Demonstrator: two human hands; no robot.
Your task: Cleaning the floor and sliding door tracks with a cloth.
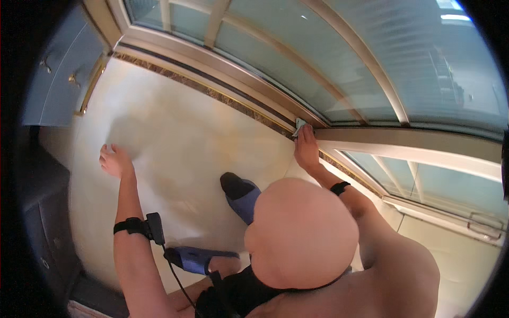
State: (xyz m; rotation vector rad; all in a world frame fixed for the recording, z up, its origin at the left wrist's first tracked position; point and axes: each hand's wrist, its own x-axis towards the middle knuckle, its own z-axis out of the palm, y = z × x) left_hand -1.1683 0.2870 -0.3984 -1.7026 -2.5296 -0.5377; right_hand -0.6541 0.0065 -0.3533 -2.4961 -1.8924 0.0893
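My right hand (306, 148) presses a pale folded cloth or wipe (300, 126) into the floor track (222, 85) of a framed glass sliding door (278, 63). The fingers point toward the track, at the corner where the door's frame meets a second panel. My left hand (115, 161) hangs over the tiled floor, its fingers loosely curled and apart, with nothing seen in it. A black strap with a small box (155, 228) and a cable is on my left forearm; another black strap (340, 188) is on the right one.
Blue-grey cabinets (59, 79) with metal handles stand at the upper left, and dark cabinets (51, 234) at the lower left. My feet in blue slippers (242, 200) are on the pale tiles (179, 131). A second glass door panel (437, 187) with a handle is at the right.
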